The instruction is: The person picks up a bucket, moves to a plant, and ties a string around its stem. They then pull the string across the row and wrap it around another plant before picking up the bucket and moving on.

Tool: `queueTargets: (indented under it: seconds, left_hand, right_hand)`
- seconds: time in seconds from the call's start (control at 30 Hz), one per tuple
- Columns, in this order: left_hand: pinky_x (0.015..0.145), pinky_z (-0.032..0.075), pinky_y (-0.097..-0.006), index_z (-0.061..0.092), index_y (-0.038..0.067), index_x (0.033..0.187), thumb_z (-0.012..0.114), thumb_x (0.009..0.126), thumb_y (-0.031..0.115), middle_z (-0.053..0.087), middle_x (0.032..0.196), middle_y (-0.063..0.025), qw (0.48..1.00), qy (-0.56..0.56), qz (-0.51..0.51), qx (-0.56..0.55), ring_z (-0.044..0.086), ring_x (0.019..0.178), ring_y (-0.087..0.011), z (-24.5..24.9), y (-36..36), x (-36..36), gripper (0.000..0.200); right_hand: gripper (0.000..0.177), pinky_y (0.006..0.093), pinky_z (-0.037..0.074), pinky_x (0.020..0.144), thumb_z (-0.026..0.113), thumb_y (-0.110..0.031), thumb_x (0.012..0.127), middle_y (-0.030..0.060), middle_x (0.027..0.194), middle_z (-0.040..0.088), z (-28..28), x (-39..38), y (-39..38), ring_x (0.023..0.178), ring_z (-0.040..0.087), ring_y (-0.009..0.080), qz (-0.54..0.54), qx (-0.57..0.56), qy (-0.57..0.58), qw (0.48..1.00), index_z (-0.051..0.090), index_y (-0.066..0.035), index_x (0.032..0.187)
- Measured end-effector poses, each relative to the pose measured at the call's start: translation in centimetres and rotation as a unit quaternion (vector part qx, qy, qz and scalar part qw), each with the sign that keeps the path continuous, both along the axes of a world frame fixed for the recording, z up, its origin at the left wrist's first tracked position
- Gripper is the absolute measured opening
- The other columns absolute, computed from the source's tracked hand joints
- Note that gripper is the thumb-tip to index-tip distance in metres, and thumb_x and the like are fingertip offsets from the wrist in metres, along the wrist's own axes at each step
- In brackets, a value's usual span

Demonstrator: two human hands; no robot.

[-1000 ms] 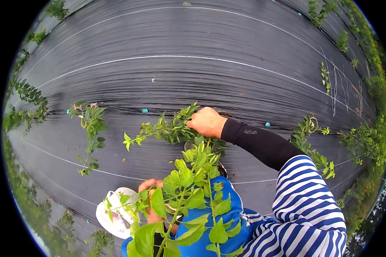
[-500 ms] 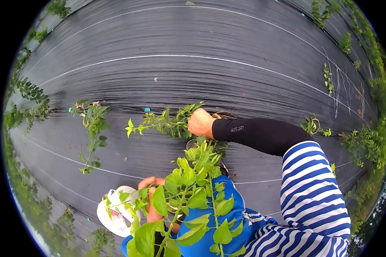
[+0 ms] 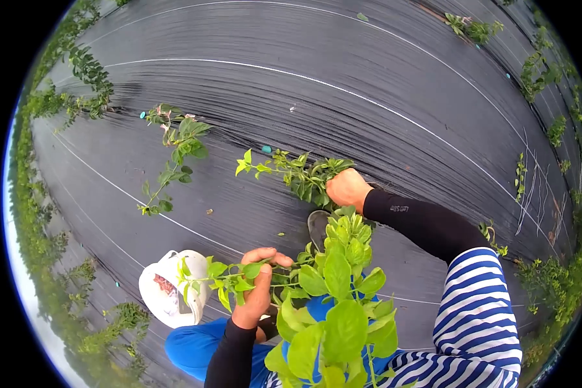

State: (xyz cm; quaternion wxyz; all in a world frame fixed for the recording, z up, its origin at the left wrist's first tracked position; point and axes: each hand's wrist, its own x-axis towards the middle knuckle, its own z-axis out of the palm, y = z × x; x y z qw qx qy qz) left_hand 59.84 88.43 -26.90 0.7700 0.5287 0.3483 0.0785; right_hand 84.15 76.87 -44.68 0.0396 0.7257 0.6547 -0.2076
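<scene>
My right hand (image 3: 348,189) is a closed fist at the base of a low leafy plant (image 3: 307,174), apparently gripping its stems; the fingertips are hidden. The plant's pale tip points left along the black ground sheet. Lower down, my left hand (image 3: 260,288) curls its thumb and fingers around a thin leafy shoot (image 3: 229,279), whose light green tip sticks out to the left. Tall bright green shoots (image 3: 339,310) rise close to the camera and cover part of my lap. A white container (image 3: 197,284) with pinkish-red bits inside stands left of my left hand.
Black ground sheet (image 3: 239,110) with white lines spreads all around. Another trailing plant (image 3: 178,158) lies at left, near a small teal cap (image 3: 142,115). A second teal cap (image 3: 266,149) sits beside the gripped plant. My dark shoe (image 3: 317,227) shows below it.
The view has turned and shifted, so the ground lines slant more. My left hand, partly covered by leaves before, now shows more clearly around the shoot. My right fist stays at the plant.
</scene>
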Motion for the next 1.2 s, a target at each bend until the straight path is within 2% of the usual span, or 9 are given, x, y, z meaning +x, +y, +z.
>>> queueTargets:
  seconds: [0.4,0.53,0.67,0.77,0.87,0.93,0.97,1.0,1.2]
  left_hand:
    - [0.092,0.043,-0.0346,0.045,0.003,0.116,0.042,0.096,0.009,0.060,0.099,-0.0101,0.988,-0.109,-0.103,0.033,0.058,0.099,-0.0186,-0.4,0.6,0.5,0.021]
    - [0.091,0.043,-0.0333,0.045,0.003,0.117,0.043,0.096,0.013,0.059,0.102,-0.0099,0.988,-0.116,-0.097,0.010,0.056,0.101,-0.0176,-1.1,0.0,0.1,0.023]
    - [0.091,0.043,-0.0320,0.046,0.004,0.118,0.045,0.095,0.012,0.058,0.105,-0.0081,0.985,-0.127,-0.112,0.036,0.056,0.102,-0.0171,-0.8,-0.1,0.0,0.025]
    - [0.086,0.045,-0.0309,0.051,0.005,0.116,0.053,0.090,0.010,0.059,0.102,-0.0078,0.985,-0.145,-0.091,0.023,0.058,0.097,-0.0174,-0.7,-0.5,0.3,0.027]
    - [0.082,0.048,-0.0305,0.053,0.005,0.115,0.063,0.084,0.010,0.060,0.099,-0.0075,0.980,-0.178,-0.077,0.036,0.060,0.092,-0.0174,-0.4,-0.9,1.8,0.033]
    - [0.083,0.048,-0.0341,0.053,0.005,0.115,0.067,0.081,0.012,0.059,0.105,-0.0092,0.967,-0.161,-0.066,-0.188,0.059,0.096,-0.0203,0.5,-2.5,4.0,0.037]
    - [0.080,0.046,-0.0356,0.051,0.006,0.111,0.068,0.078,0.015,0.058,0.100,-0.0082,0.977,-0.204,-0.057,-0.005,0.057,0.093,-0.0225,0.9,-2.7,4.9,0.038]
    - [0.077,0.045,-0.0371,0.049,0.007,0.107,0.070,0.075,0.019,0.057,0.096,-0.0072,0.953,-0.240,-0.047,0.180,0.056,0.090,-0.0247,1.2,-2.8,5.7,0.040]
    - [0.082,0.042,-0.0395,0.046,0.004,0.113,0.074,0.071,0.028,0.051,0.106,-0.0128,0.955,-0.225,-0.154,0.119,0.050,0.098,-0.0318,2.6,-7.8,8.6,0.056]
  right_hand:
    - [0.013,0.0364,0.048,0.055,0.056,-0.012,0.073,0.0053,0.070,0.057,2.8,2.7,-1.3,0.065,0.061,0.0238,0.104,0.070,-0.025,0.992,0.050,-0.010,0.084]
    - [0.019,0.0361,0.047,0.053,0.061,-0.013,0.078,0.0073,0.068,0.057,3.9,2.9,-0.9,0.061,0.060,0.0252,0.038,0.126,0.065,0.989,0.054,-0.010,0.096]
    - [0.028,0.0298,0.042,0.047,0.057,-0.009,0.087,0.0076,0.072,0.062,4.1,2.5,-3.1,0.052,0.055,0.0201,-0.213,0.187,0.213,0.935,0.053,-0.007,0.115]
    - [0.025,0.0178,0.030,0.044,0.044,-0.017,0.096,0.0014,0.066,0.050,5.8,2.1,-6.0,0.050,0.039,0.0039,-0.528,0.200,0.488,0.666,0.050,-0.001,0.115]
    - [0.031,0.0225,0.030,0.043,0.041,-0.022,0.098,0.0020,0.066,0.049,5.7,1.7,-11.7,0.048,0.036,0.0064,-0.558,0.246,0.667,0.428,0.047,-0.004,0.122]
    - [0.027,0.0273,0.038,0.049,0.046,-0.023,0.093,0.0062,0.075,0.054,3.7,1.6,-17.3,0.054,0.044,0.0139,-0.491,0.237,0.773,0.324,0.052,-0.004,0.111]
    - [0.026,0.0274,0.040,0.053,0.046,-0.020,0.093,0.0046,0.080,0.055,6.8,-0.2,-16.2,0.059,0.046,0.0127,-0.481,0.206,0.816,0.244,0.052,-0.008,0.116]
    - [0.026,0.0273,0.040,0.053,0.046,-0.019,0.093,0.0044,0.080,0.054,7.8,-1.5,-16.2,0.059,0.046,0.0126,-0.474,0.193,0.829,0.225,0.052,-0.008,0.116]
    - [0.026,0.0269,0.039,0.052,0.047,-0.018,0.094,0.0030,0.078,0.053,4.3,-8.5,-19.3,0.059,0.045,0.0122,-0.618,0.120,0.717,0.299,0.052,-0.011,0.118]
